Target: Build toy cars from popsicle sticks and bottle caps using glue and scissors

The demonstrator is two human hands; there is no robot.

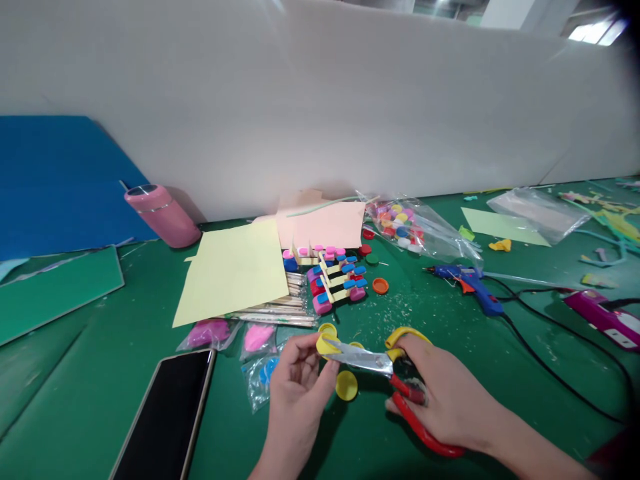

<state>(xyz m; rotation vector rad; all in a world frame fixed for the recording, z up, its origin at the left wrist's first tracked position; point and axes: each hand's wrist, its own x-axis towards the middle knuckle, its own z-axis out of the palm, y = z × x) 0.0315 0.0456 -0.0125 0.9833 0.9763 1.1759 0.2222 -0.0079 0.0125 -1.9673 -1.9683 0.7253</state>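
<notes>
My left hand (303, 381) pinches a yellow bottle cap (326, 345) between thumb and fingers. In my right hand (445, 387) is a pair of scissors (365, 360) with one yellow and one red handle. The blades are parted and reach the cap's edge; whether they bite into it I cannot tell. Around my left fingertips lie other yellow caps, one (347, 386) just below the blades and another (327, 329) behind the held one. Beyond them sits a small assembly (337, 281) of pale sticks with blue, pink and red pieces.
A blue glue gun (467, 283) with a cable lies at the right. A bag of coloured caps (400, 223) rests at the back. Yellow paper (240, 270) partly covers wooden sticks (280, 310). A phone (167, 413) lies front left; a pink bottle (164, 215) leans against the wall.
</notes>
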